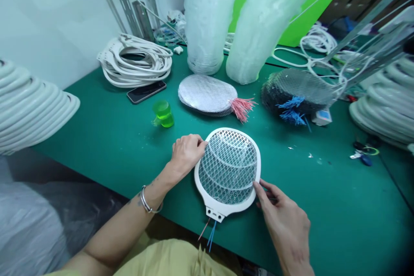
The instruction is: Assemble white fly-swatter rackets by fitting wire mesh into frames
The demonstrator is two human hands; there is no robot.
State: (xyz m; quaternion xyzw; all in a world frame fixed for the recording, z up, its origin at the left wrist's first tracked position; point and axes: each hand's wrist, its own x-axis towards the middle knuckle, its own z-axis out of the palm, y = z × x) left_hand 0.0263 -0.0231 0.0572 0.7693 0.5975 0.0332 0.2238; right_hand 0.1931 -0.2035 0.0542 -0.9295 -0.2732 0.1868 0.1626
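A white oval racket head with metal mesh, like that of an electric fly swatter (229,168), lies over the green table in front of me. Red and blue wires stick out of its narrow end, toward my body. My left hand (188,151) grips the rim at the upper left, with its fingers curled over the frame. On the lower right side, my right hand (281,213) pinches the rim between the thumb and the fingers, some of which are hidden beneath it. Beyond the frame rests a stack of silver mesh sheets (207,94) with red wires (242,108).
A green cup-like container (163,113), a phone (146,92) and white frames (139,62) sit at left. Dark mesh sheets with blue wires (293,110) lie right, near keys (365,152). Stacked white rings stand at both sides (32,108). Two wrapped columns (207,17) rise behind.
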